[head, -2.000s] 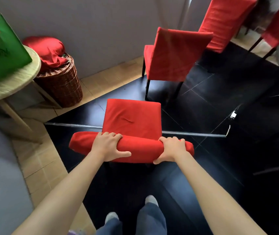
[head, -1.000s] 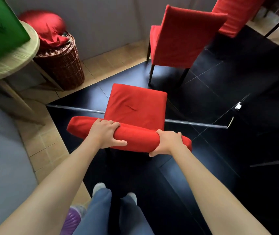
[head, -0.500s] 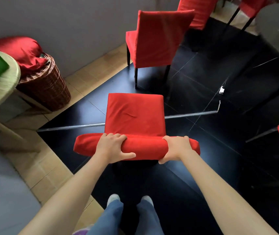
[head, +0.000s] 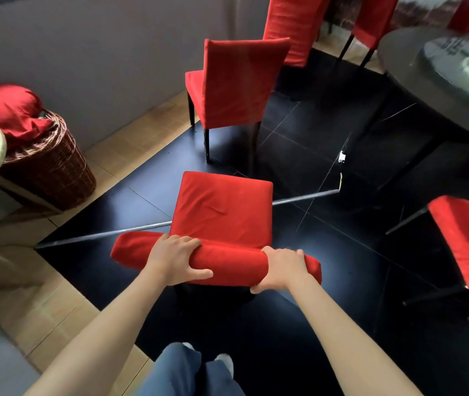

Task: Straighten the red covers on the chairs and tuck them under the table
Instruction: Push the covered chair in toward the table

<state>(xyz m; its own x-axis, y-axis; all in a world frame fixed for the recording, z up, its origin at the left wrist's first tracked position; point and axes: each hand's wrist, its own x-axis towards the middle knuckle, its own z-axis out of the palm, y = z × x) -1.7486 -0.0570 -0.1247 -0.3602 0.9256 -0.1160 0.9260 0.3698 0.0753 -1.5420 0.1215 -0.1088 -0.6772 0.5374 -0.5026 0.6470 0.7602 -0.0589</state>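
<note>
Left hand (head: 174,260) and right hand (head: 283,268) grip the chair (head: 224,212) backrest top, fingers curled over it. Table (head: 398,70) lies at 2 o'clock

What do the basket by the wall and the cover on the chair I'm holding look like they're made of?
Basket: woven wicker or rattan by its look, reddish brown with a slight sheen; the interlaced strands show.
Chair cover: soft matte red fabric, probably a woven cloth; it creases on the seat and bulges where the left hand and right hand grip it.

Looks like a dining room: red-covered chairs (head: 236,84) ahead of the hands, dark round table (head: 416,78) to their right.
</note>
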